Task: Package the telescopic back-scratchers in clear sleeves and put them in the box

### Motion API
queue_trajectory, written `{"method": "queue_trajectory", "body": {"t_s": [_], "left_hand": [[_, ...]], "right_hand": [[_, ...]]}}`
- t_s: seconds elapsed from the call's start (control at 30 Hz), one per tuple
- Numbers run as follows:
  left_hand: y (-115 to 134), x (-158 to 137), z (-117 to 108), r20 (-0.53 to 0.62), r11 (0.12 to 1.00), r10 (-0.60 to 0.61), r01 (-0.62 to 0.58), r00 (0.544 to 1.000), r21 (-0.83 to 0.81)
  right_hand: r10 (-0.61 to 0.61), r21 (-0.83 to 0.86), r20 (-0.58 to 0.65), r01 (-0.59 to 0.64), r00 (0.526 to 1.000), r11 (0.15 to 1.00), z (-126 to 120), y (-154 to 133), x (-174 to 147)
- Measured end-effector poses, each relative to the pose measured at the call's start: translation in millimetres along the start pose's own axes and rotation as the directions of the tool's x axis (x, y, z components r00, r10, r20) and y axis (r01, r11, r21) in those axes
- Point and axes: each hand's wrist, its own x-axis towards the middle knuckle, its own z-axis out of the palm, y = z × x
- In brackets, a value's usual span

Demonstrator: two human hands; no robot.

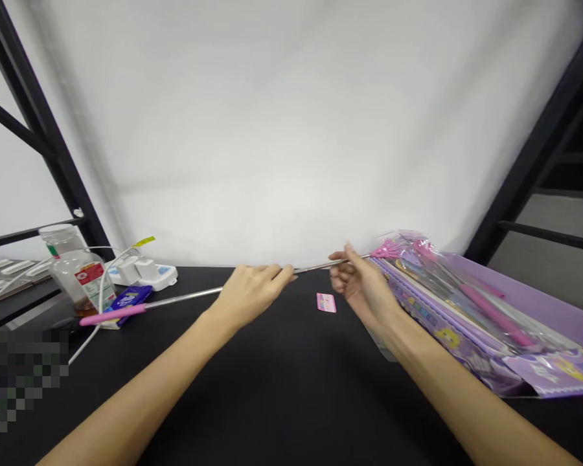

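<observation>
A telescopic back scratcher stretches across the view, with a pink handle at the left and a thin metal rod. My left hand is closed around the middle of the rod, palm down. Farther right, my right hand pinches the thinner part of the rod between thumb and fingers. Just past it is a pink claw-like head, which overlaps the clear wrapping at the box, so its exact outline is hard to make out. A small pink label card lies on the black table between my hands.
On the right stands a purple printed box with several plastic-wrapped pink-handled rods. At left are a clear jar, a blue packet, and a white power strip with cables. A white wall rises behind the table.
</observation>
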Motion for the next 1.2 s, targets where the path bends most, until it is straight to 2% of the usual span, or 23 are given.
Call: {"method": "queue_trajectory", "body": {"t_s": [0.1,0.2,0.33,0.43,0.5,0.57,0.67,0.73,0.77,0.83,0.93,1.03,1.1,1.2], "left_hand": [[-9,-5,2,0.021,1.0,-0.005,0.005,1.0,-0.011],[-20,-11,5,0.066,0.999,-0.013,0.015,0.998,-0.03],[-32,-19,8,0.113,0.998,-0.049,0.052,0.992,-0.023],[-38,-22,9,0.118,0.997,-0.067,0.069,0.991,-0.017],[-39,-23,9,0.1,0.998,-0.061,0.061,0.993,-0.005],[-35,-21,9,0.061,0.999,-0.042,0.042,0.997,0.003],[-19,-12,8,0.0,1.0,0.004,-0.004,1.0,-0.016],[-4,-4,7,0.0,0.999,0.024,-0.024,1.0,-0.049],[2,0,7,0.014,0.998,0.018,-0.017,1.0,-0.067],[9,3,6,0.056,0.994,-0.035,0.04,0.998,-0.098],[-1,-3,5,0.147,0.985,-0.127,0.142,0.981,-0.099],[-22,-15,6,0.227,0.987,-0.129,0.147,0.965,-0.067],[-32,-21,5,0.23,0.99,-0.105,0.123,0.968,-0.066],[-36,-24,4,0.215,0.992,-0.078,0.098,0.973,-0.085]], "right_hand": [[-0.094,0.02,-0.119,0.097,0.988,0.995,-11,-4,9],[-0.099,0.043,-0.155,0.106,0.983,0.993,-24,-8,18],[-0.127,0.063,-0.316,0.154,0.94,0.986,-51,-16,29],[-0.116,0.067,-0.338,0.147,0.934,0.987,-71,-23,36],[-0.101,0.083,-0.348,0.138,0.932,0.987,-74,-24,38],[-0.099,0.094,-0.352,0.14,0.931,0.986,-66,-20,33],[-0.063,0.085,-0.272,0.089,0.96,0.992,-33,-5,17],[0.013,0.043,-0.072,-0.01,0.997,0.999,-6,8,4],[0.052,0.005,0.025,-0.052,0.998,0.999,5,13,-1],[0.055,-0.01,0.057,-0.055,0.997,0.998,17,17,-5],[-0.06,0.014,-0.087,0.062,0.994,0.998,3,8,4],[-0.161,0.062,-0.302,0.188,0.94,0.98,-28,-11,20],[-0.165,0.09,-0.358,0.21,0.919,0.974,-43,-19,27],[-0.156,0.073,-0.334,0.19,0.93,0.979,-48,-22,27]]}}
